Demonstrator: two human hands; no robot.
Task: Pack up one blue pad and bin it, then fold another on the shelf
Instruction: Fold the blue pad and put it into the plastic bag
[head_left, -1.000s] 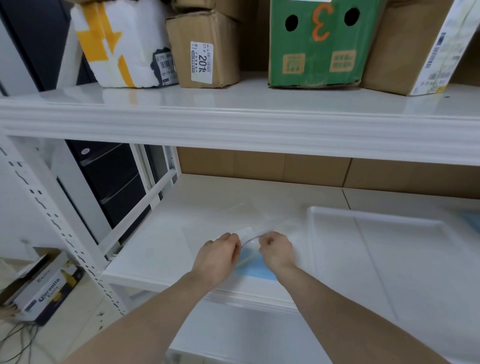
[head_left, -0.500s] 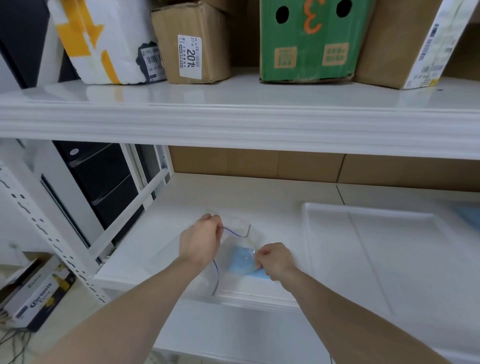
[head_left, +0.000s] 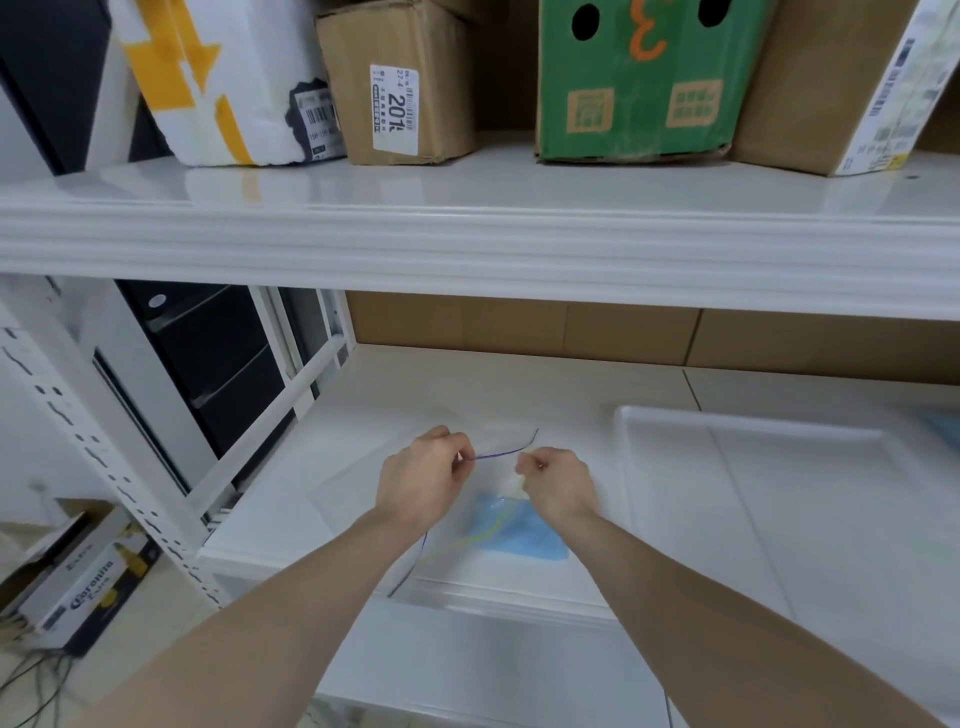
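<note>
On lower shelf (head_left: 363, 415) of white rack, front edge: clear zip bag (head_left: 452, 519) lying flat w/ one blue pad (head_left: 519, 530) inside, toward its near right part. White tray (head_left: 779, 519) just right of bag; a bit of blue (head_left: 943, 431) at tray's far right edge, maybe 2nd pad, can't confirm. Progress est.: pad 1 is bagged, seal apparently under way; binning + folding 2nd pad not yet done. No bin in view. Left hand (head_left: 423, 483) fingers curled, pinching bag's top strip (head_left: 501, 453) at left end. Right hand (head_left: 558, 483) curled too, pinching same strip at right. Hands near each other, not touching.
</note>
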